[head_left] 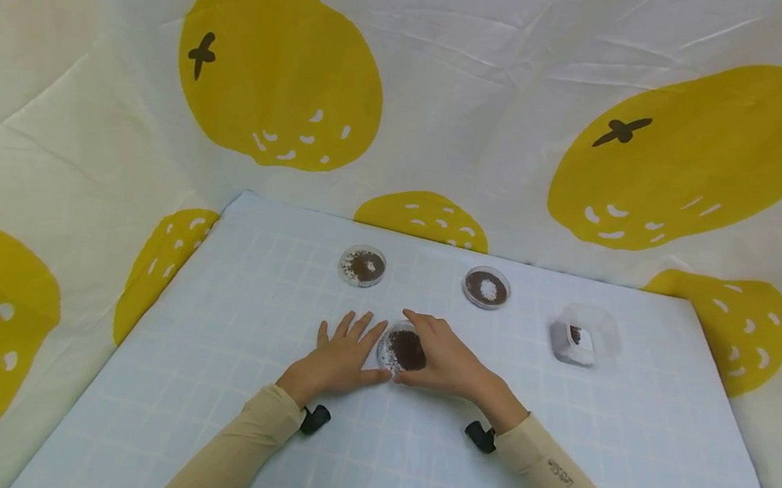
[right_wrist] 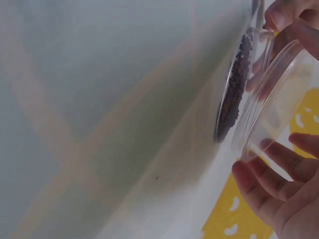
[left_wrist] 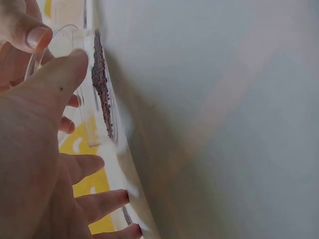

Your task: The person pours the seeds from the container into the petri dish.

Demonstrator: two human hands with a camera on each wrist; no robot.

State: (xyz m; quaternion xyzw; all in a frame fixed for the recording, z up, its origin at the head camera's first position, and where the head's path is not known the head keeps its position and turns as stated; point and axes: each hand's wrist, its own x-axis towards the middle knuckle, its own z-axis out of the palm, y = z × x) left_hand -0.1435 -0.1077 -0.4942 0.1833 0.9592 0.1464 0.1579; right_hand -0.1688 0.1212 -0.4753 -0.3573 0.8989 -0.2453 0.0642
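A clear petri dish [head_left: 387, 352] with dark brown granules [head_left: 409, 351] rests on the table between both hands. My left hand [head_left: 340, 361] is at its left side, with straight, spread fingers; the thumb touches the dish edge in the left wrist view. My right hand [head_left: 446, 358] grips a clear petri dish lid [right_wrist: 271, 94] by its rim, fingertips on one side and thumb on the other. The lid stands just above the dish, slightly tilted, with a gap along part of the edge. In the head view the right hand covers part of the dish.
Two more petri dishes with brown granules stand farther back, one at left [head_left: 362, 266] and one at right [head_left: 486, 288]. A small clear container [head_left: 573, 341] with some brown material stands at the right. Light blue cloth covers the table [head_left: 407, 460]; a patterned curtain [head_left: 466, 122] hangs behind.
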